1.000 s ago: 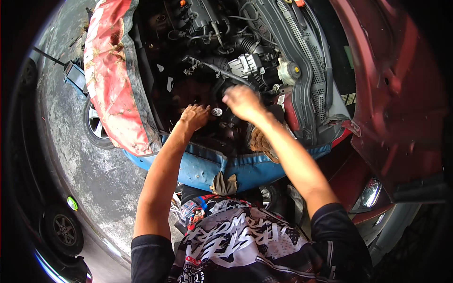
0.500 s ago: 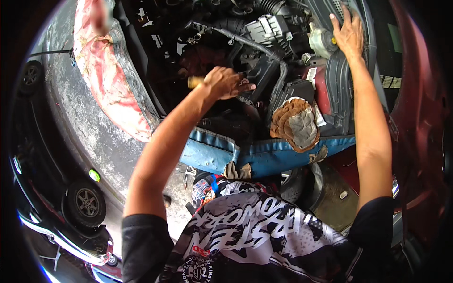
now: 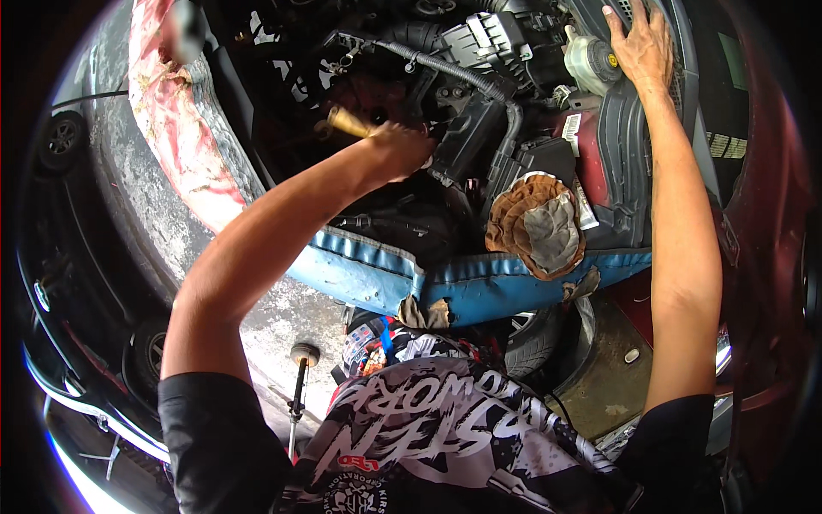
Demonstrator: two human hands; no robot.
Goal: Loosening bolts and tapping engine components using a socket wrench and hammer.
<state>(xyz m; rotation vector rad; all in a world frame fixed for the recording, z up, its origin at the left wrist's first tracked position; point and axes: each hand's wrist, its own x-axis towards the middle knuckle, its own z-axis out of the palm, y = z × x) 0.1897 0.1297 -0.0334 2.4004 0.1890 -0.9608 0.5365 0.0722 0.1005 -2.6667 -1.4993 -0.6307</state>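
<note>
My left hand [image 3: 399, 151] is closed around a tool with a yellowish handle [image 3: 349, 122], above the dark front part of the engine bay. One end of the handle sticks out to the left of my fist; the far end is hidden in the hand and shadow. Just right of that fist lies a black box-shaped part [image 3: 467, 141]. My right hand [image 3: 644, 47] rests palm down with fingers spread on the black cowl panel at the rear of the bay. Beside it sits a whitish fluid reservoir [image 3: 591, 65] with a yellow-marked cap.
A blue fender cover [image 3: 360, 278] hangs along the near edge, and a worn red cover [image 3: 184, 141] lies over the left edge. A brown and grey rag [image 3: 538, 227] lies near the blue cover. A corrugated hose [image 3: 445, 70] crosses the bay. A dark car [image 3: 94, 317] stands at left.
My left hand has swung the tool, so its yellowish end now points up and left and shows more length. The left elbow has moved outward. My right hand stays on the cowl.
</note>
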